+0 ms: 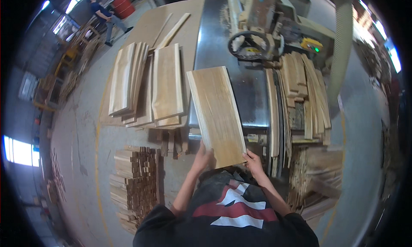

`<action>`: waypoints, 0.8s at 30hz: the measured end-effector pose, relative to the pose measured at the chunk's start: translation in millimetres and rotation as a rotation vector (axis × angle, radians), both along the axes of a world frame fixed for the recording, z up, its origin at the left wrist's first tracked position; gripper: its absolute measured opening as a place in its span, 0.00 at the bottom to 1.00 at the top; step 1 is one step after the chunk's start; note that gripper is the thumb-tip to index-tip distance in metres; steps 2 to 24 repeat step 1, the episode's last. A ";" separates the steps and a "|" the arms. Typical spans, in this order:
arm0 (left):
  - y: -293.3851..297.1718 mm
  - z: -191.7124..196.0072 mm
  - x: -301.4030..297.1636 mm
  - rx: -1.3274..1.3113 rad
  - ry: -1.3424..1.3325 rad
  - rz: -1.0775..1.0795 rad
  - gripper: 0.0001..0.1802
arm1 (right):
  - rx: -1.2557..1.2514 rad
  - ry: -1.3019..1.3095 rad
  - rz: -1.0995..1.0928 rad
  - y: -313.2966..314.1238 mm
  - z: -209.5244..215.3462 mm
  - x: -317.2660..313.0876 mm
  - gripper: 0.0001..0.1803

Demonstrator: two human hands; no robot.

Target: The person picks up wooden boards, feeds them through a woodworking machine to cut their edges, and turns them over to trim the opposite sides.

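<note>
Steel saw bench (pixel 244 96) carries the far part of one pale board (pixel 216 114). Board's near end overhangs toward the person. Left hand (pixel 201 157) and right hand (pixel 253 160) grip its near corners, fingers closed around the edge. Stacked boards (pixel 148 88) lie left.

A single head-worn fisheye view looks steeply down from above the person's chest, close over the saw table (pixel 219 53) at upper centre, with the workshop floor (pixel 86 118) curving away at left.
</note>
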State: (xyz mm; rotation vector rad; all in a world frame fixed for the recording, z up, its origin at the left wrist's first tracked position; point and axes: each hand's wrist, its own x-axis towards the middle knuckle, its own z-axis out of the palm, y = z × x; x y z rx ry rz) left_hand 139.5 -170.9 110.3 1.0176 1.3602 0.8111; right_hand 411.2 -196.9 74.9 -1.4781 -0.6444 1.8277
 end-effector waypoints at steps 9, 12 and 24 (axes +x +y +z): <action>-2.3 0.1 2.9 -0.006 0.003 -0.031 0.46 | -0.019 -0.069 0.015 -8.0 1.2 4.9 0.30; -2.3 0.1 2.9 -0.006 0.003 -0.031 0.46 | -0.019 -0.069 0.015 -8.0 1.2 4.9 0.30; -2.3 0.1 2.9 -0.006 0.003 -0.031 0.46 | -0.019 -0.069 0.015 -8.0 1.2 4.9 0.30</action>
